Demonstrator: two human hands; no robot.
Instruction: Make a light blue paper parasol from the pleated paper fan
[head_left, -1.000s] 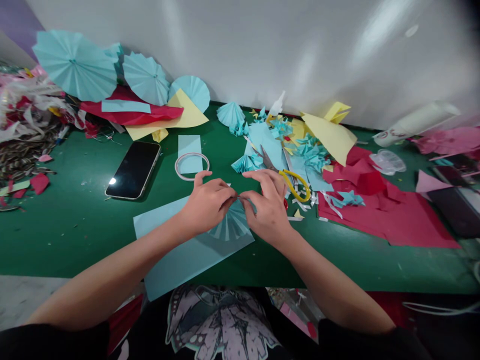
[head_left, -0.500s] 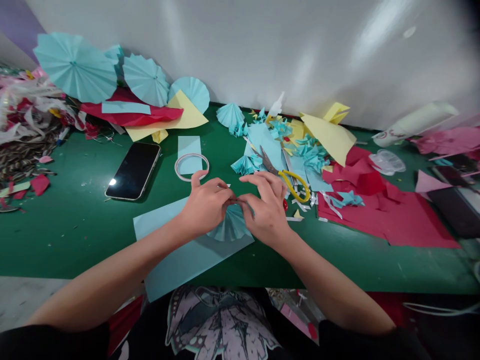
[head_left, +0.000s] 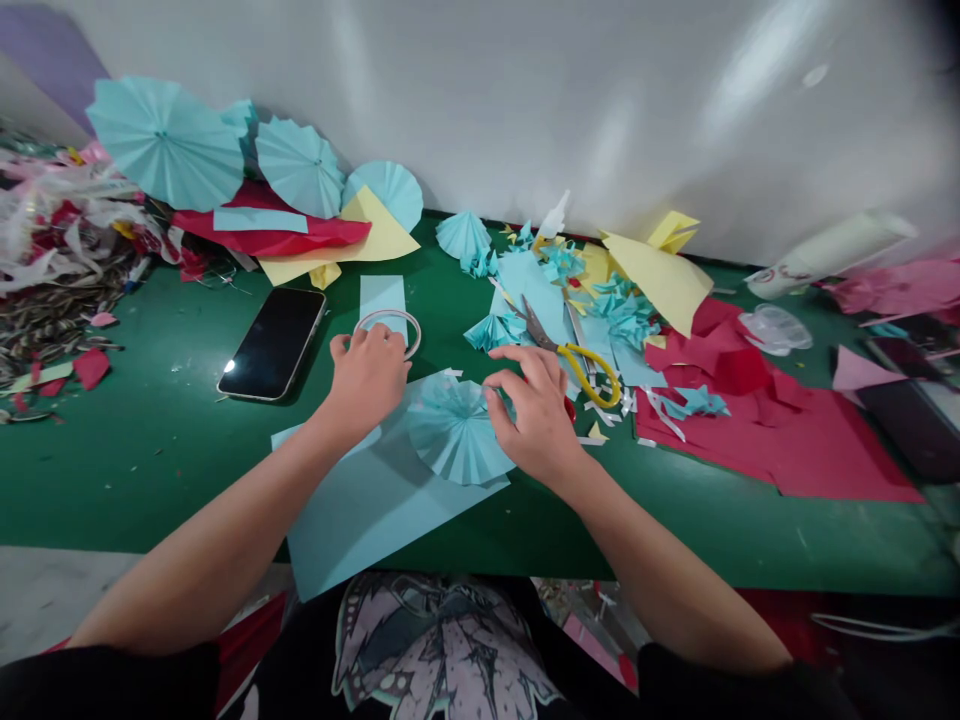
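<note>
A light-blue pleated paper rosette [head_left: 461, 440] lies spread over a flat light-blue sheet [head_left: 360, 520] in front of me. My right hand [head_left: 532, 405] is at its upper right edge, thumb and a finger pinching the paper there while the index finger stands raised. To the left, my left hand [head_left: 371, 375] curls over the near rim of a thin roll of tape [head_left: 415, 335]; its fingertips are hidden. Under the far side of the roll is a small light-blue paper rectangle [head_left: 382, 292].
A phone [head_left: 274, 343] lies to the left. Yellow-handled scissors [head_left: 592, 370] rest among blue scraps, with red paper [head_left: 810, 460] further right. Finished blue rosettes [head_left: 169, 145] lean against the wall. A heap of ribbons and scraps [head_left: 60, 240] fills the far left.
My left hand has let go of the rosette's top edge and moved left to the roll of tape. The rosette shows more openly now; my right hand has stayed at its edge.
</note>
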